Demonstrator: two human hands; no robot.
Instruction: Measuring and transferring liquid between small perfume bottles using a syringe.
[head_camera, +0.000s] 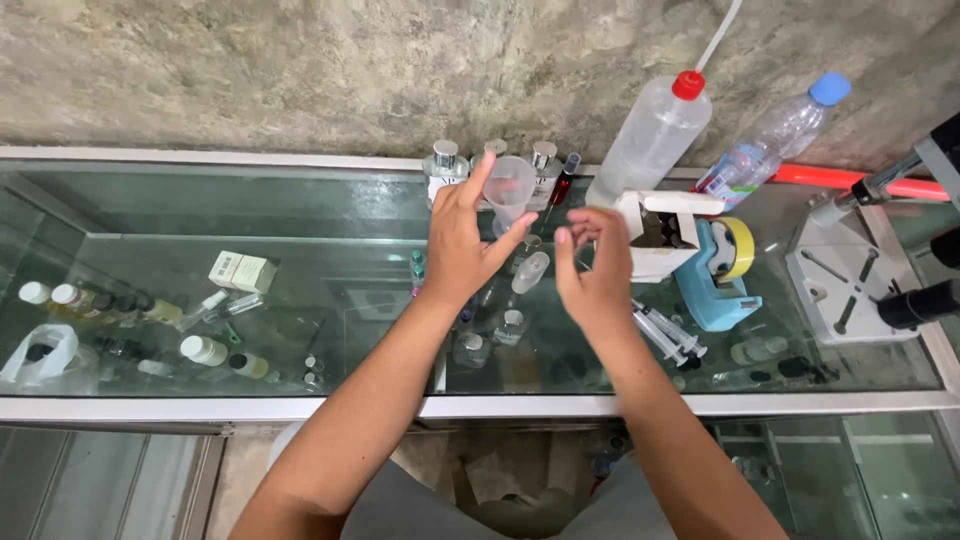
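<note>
My left hand (462, 240) is raised over the glass counter (300, 215), fingers spread, with fingertips at a clear plastic measuring cup (510, 188); whether it grips the cup is unclear. My right hand (595, 265) hovers just right of it, fingers curled loosely, holding nothing visible. A small clear vial (530, 272) lies on the glass between the two hands. Square perfume bottles (445, 165) stand behind the cup, against the wall.
A large squeeze bottle with red cap (652, 135) and a blue-capped water bottle (775, 135) lean at the wall. An open white box (660, 235), blue tape dispenser (715, 275), syringes (668, 335) and a metal press (860, 270) lie right. Small bottles fill the case below.
</note>
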